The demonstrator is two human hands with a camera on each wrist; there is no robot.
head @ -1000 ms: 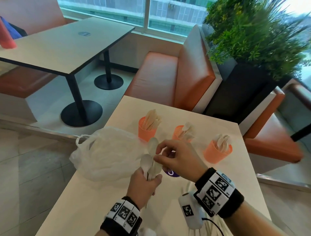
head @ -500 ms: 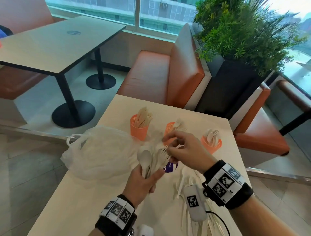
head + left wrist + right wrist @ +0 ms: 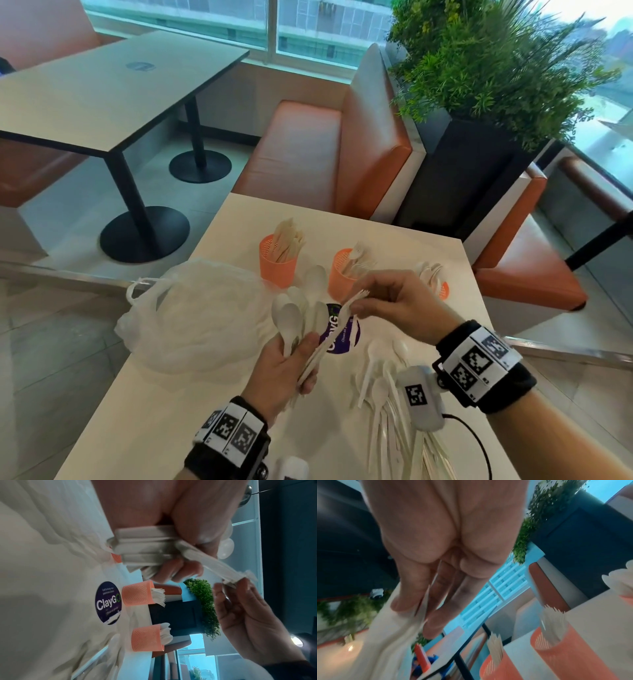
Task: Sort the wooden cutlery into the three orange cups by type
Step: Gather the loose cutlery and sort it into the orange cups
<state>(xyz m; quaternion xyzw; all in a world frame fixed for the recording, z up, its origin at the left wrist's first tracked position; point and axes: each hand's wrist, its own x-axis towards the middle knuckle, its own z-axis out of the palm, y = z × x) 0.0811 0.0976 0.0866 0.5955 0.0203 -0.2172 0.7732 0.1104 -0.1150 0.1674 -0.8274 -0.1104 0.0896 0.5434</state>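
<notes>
Cutlery bundle sits clamped in our left hand, while our right hand pinches one fork by its head, above the table near the three orange cups.

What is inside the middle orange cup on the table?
The middle cup holds pale forks standing with their tines up, seen in the left wrist view too. Their handles and the cup's bottom are hidden by its wall.

Left hand fisted — right hand in a fingertip pinch
</notes>
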